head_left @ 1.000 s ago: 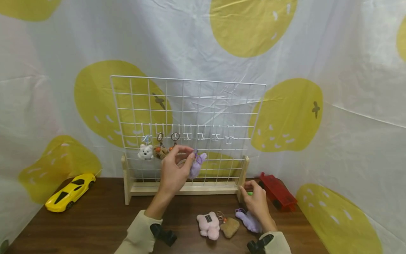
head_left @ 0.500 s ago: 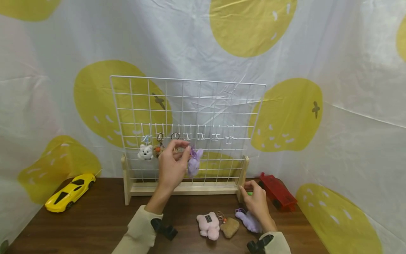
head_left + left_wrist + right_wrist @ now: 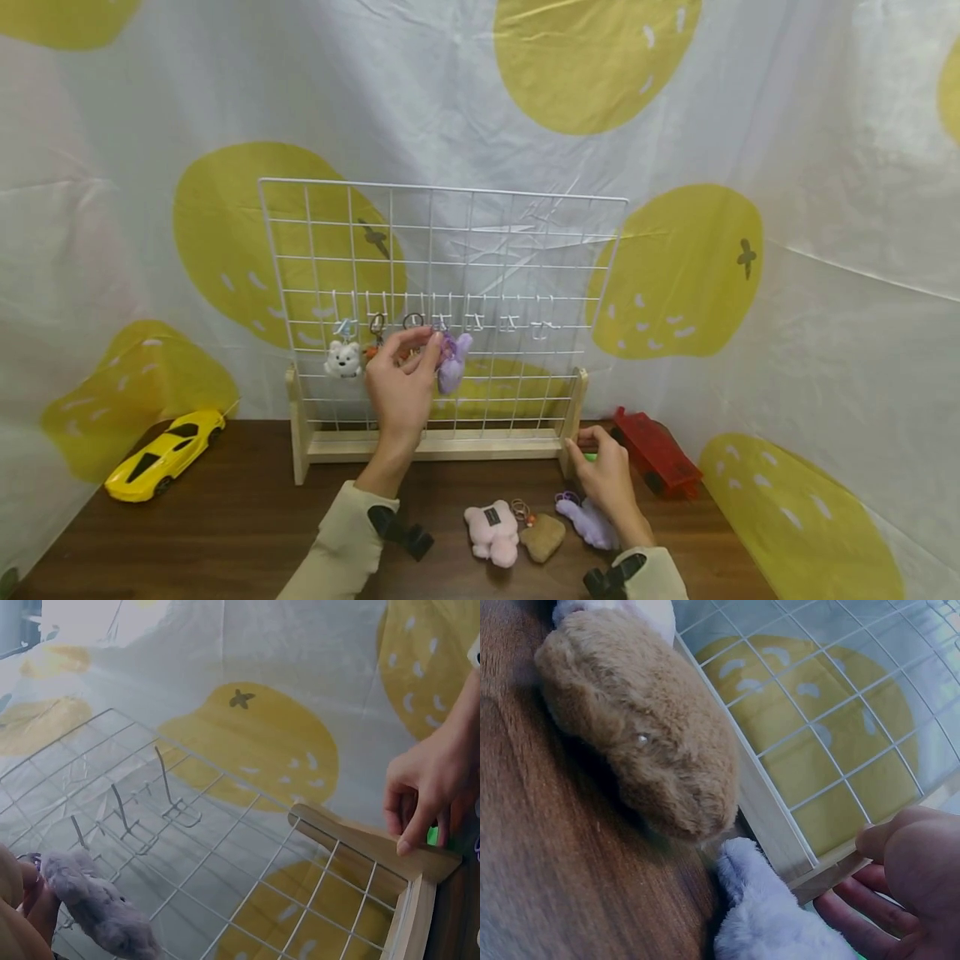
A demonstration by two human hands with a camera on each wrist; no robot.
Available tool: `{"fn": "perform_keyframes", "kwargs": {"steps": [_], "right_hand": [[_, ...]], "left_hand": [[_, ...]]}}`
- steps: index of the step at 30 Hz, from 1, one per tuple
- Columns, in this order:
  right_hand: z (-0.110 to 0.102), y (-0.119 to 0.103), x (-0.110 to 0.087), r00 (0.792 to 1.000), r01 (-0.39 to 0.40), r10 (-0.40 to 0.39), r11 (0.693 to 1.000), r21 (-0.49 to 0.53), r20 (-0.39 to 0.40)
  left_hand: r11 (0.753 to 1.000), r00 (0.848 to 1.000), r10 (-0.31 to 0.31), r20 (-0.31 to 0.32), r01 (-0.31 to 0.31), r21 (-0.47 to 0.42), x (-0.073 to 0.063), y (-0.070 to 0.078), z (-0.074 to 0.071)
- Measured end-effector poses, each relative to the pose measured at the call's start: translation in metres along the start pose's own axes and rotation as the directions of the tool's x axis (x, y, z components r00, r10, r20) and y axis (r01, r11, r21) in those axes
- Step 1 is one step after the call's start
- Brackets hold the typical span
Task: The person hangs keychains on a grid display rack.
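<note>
My left hand (image 3: pixel 401 392) pinches the ring of a purple plush keychain (image 3: pixel 452 371), held close before a white hook (image 3: pixel 441 320) on the wire grid rack (image 3: pixel 450 190). In the left wrist view the purple plush (image 3: pixel 101 907) hangs beside the fingertips, in front of the wires. My right hand (image 3: pixel 604 468) grips the rack's right wooden upright (image 3: pixel 576 404) low down, thumb on one side and fingers on the other. A white plush dog keychain (image 3: pixel 343 360) hangs on the leftmost hook. Two keychains with dark rings hang beside it, partly behind my left hand.
On the table lie a pink plush keychain (image 3: pixel 492 533), a brown one (image 3: pixel 543 538) and another purple one (image 3: pixel 589 523). A yellow toy car (image 3: pixel 167 457) is at left, a red toy vehicle (image 3: pixel 660 454) at right. Several bare hooks (image 3: pixel 510 322) line the grid's right half.
My left hand has moved left and slightly up, bringing the purple plush keychain nearer the row of hooks. The right hand has stayed on the upright.
</note>
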State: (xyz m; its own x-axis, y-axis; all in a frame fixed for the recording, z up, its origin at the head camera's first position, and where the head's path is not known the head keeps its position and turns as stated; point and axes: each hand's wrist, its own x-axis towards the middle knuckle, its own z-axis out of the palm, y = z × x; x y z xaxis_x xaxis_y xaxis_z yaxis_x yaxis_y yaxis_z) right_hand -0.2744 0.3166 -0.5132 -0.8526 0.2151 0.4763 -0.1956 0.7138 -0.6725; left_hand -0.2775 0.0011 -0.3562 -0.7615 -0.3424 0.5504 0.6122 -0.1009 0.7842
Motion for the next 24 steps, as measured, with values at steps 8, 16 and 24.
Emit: {"fn": "perform_keyframes", "kwargs": {"steps": [8, 16, 24], "right_hand": [[0.0008, 0.0003, -0.0011, 1.0, -0.008, 0.008, 1.0, 0.004, -0.007], [0.0007, -0.0003, -0.001, 1.0, 0.0, 0.0, 1.0, 0.0, -0.008], [0.0001, -0.0006, -0.0006, 1.0, -0.012, 0.012, 1.0, 0.007, -0.007]], "left_hand": [[0.984, 0.996, -0.088, 0.004, 0.088, -0.158, 0.0009, -0.0047, 0.0044], [0.984, 0.995, -0.101, -0.011, 0.098, -0.147, 0.0009, -0.0046, 0.0021], [1.0, 0.999, -0.008, 0.054, 0.007, 0.004, -0.0013, -0.0037, -0.0004]]}}
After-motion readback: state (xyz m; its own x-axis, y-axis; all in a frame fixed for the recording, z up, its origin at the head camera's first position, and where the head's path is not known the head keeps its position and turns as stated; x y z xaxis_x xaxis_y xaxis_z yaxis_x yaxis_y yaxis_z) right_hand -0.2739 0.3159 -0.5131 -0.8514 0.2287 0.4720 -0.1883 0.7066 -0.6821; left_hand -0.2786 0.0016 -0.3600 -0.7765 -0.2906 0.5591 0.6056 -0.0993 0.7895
